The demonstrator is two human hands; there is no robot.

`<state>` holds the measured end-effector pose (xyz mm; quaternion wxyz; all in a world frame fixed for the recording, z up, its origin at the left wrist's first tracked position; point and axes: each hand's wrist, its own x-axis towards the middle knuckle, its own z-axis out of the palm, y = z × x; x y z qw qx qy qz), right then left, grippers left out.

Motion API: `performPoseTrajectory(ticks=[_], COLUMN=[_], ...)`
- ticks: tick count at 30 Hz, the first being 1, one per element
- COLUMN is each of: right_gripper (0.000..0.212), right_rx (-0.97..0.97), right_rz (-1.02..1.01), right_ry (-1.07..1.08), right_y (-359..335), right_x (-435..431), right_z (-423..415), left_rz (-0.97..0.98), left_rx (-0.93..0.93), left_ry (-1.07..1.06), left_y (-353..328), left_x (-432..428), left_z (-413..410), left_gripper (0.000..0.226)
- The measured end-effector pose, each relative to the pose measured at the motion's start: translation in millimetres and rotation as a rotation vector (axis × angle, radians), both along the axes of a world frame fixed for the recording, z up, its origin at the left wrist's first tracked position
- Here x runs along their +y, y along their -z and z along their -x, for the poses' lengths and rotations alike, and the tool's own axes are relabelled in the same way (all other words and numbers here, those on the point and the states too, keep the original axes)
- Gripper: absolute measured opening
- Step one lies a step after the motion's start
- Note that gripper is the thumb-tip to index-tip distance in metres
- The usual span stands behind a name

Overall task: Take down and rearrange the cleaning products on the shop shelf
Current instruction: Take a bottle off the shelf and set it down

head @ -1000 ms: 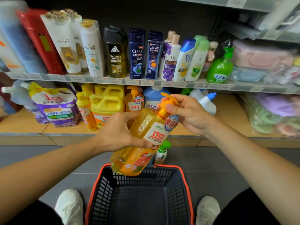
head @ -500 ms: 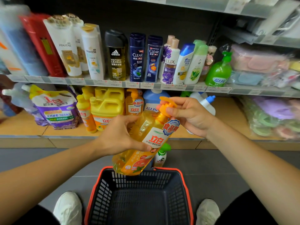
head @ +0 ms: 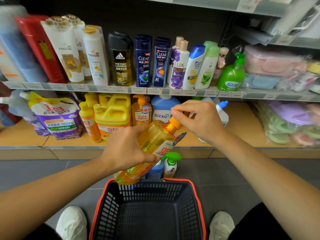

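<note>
My left hand wraps the belly of the orange pump bottle to carry its weight. My right hand pinches the pump head, I think to steady or turn it. The bottle hangs tilted in front of the lower shelf (not on it), its base low over the far wall of the basket and its neck pointing far-right. It holds clear amber liquid and has a white label with red characters.

One basket, two Clear bottles, two shoes.
</note>
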<state>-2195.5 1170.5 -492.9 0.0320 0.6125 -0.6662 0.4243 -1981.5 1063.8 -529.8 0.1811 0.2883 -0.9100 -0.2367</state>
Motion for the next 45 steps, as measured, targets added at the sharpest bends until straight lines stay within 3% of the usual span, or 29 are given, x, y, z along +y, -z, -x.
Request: performPoseTrajectory(ticks=[9,18,21,24,27,31,35,41,45], right_gripper=[0.018,0.022,0.028,0.040,0.050,0.079,0.059,0.069,0.085], right_rx=[-0.182,-0.102,-0.145,-0.316,-0.470,-0.814,-0.861,-1.135,-1.129], right_rz=[-0.141,0.061,0.075,-0.013,-0.102,-0.459,-0.686,-0.444,-0.313], right_ry=[-0.055,-0.021,-0.037,-0.092,-0.084,-0.133,-0.325,-0.265,-0.194], right_y=[2.0,6.5,9.2,10.9,13.9,31.3,59.3,82.9,80.9], right_x=[0.2,0.5,-0.8,-2.0,-3.7,0.6,8.8,12.9,11.3], right_z=[1.1,-3.4,-3.4,1.5,5.3,-1.6,-27.8,-54.3,-55.9], left_rz=[0.102,0.066,-0.032,-0.235,-0.458,-0.730,-0.833,-1.006,-1.035], left_rx=[-0.056,-0.003,-0.004,0.036,0.151,0.309,0.435,0.600,0.578], left_ry=[-0.036,-0.016,0.016,0.026,-0.019,-0.005,-0.008,0.055,0.069], left_y=[0.9,-4.2,-4.4,-2.5,1.5,1.3,0.0,5.2,1.7], left_x=[4.7,3.8,0.6,-4.0,-10.5,-17.4,-21.6,-23.3,-29.1], left_z=[-1.8,-3.3,-1.7,-0.6,-0.3,-0.3,1.1,-0.8,-0.8], left_gripper=[0.099,0.094,0.091,0.089,0.069,0.059,0.061,0.056,0.043])
